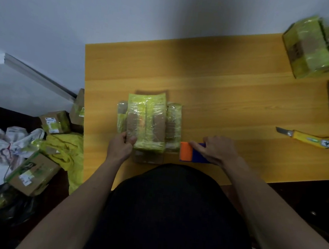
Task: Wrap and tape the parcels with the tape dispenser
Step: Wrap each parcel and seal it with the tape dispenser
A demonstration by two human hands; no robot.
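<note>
On the floor at the left lie finished boxes (33, 173) with white labels; the writing is too blurred to read. The left hand (121, 146) pinches the near corner of the parcel (146, 122) on the table (234, 87), probably to steady it. Just beside it, the right hand (215, 150) grips the orange and blue tape dispenser (187, 151), seemingly ready to tape. A yellow knife (308, 138) lies well apart.

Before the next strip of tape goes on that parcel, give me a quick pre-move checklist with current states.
1. Left hand steadies the parcel at its near left corner: ok.
2. Right hand on the tape dispenser: ok, though the grip is partly hidden.
3. Dispenser beside the parcel's near right corner: ok.
4. Tape end attached to the parcel: cannot tell.
5. Utility knife lies apart, far right on the table: ok.
</note>
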